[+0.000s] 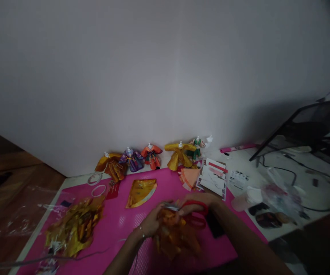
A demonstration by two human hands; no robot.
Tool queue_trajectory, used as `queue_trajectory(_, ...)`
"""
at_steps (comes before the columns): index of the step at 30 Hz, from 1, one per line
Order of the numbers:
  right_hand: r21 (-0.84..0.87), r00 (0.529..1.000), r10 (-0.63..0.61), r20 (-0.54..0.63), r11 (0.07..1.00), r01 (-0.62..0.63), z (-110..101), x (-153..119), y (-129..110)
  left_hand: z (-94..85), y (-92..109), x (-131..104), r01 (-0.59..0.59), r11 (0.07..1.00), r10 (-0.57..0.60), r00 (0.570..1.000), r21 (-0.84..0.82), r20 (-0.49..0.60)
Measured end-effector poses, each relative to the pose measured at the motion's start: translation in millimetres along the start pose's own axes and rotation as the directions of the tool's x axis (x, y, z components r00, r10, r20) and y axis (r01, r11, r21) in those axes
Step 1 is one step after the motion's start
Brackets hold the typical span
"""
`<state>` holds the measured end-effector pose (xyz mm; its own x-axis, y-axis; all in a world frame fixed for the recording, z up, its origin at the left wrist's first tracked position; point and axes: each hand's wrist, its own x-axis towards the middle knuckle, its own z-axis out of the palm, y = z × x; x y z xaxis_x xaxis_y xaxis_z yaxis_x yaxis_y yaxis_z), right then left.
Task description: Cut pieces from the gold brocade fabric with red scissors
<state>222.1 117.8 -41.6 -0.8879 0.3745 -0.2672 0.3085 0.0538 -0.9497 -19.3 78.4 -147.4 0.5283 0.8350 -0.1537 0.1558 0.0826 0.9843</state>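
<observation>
My right hand (192,204) is closed on the red-handled scissors (199,220), whose blades point left toward my other hand. My left hand (152,222), with a bracelet at the wrist, pinches a bunch of orange-gold fabric (174,236) beside the blades. The fabric hangs in loose folds over the pink mat (113,225); motion blur hides its details. Just beyond my hands lies a fan-shaped golden piece (142,192) with a pale curved edge. A dark flat object (215,225) sits under my right forearm.
Small dressed figures, including a yellow one (180,156), line the wall. At left lies a golden fabric pile (75,227) near white rings (98,190). Papers (214,177), a peach fan piece (190,177), a white bottle (246,198), a plastic bag (282,194) and a monitor (302,114) are toward the right.
</observation>
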Motion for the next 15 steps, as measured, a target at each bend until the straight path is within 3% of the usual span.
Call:
queue_trajectory(5,0.053,0.999,-0.043,0.032,0.998,0.041,-6,-10,-11,-0.4,17,-4,0.048,0.993,-0.032,0.988,-0.103,0.151)
queue_trajectory(9,0.087,0.998,-0.056,0.033,0.995,0.053,-11,-19,-15,-8.6,18,-12,0.162,0.969,-0.118,0.966,-0.186,0.23)
queue_trajectory(15,0.1,0.992,-0.102,0.07,0.99,0.095,-14,-17,-20,-4.3,18,-16,0.235,0.928,-0.182,0.963,-0.289,0.2)
